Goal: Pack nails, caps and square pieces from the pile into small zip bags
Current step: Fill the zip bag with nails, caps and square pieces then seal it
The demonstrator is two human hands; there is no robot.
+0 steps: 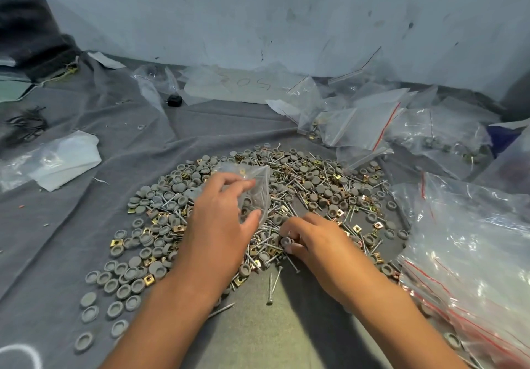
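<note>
Head view: at frame centre, the left hand (220,213) pinches a small zip bag (256,193) above the pile (286,196). Just right, the right hand (312,242) curls its fingers around a grey cap (286,241). Keeping the bag mouth spread and close should stop pieces spilling.

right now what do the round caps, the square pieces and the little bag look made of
Caps: likely matte grey plastic, dull and moulded hollow. Square pieces: seemingly brass-toned plated metal, shiny with a centre hole. Small zip bag held by the left hand: thin clear plastic film, see-through and crinkled.
</note>
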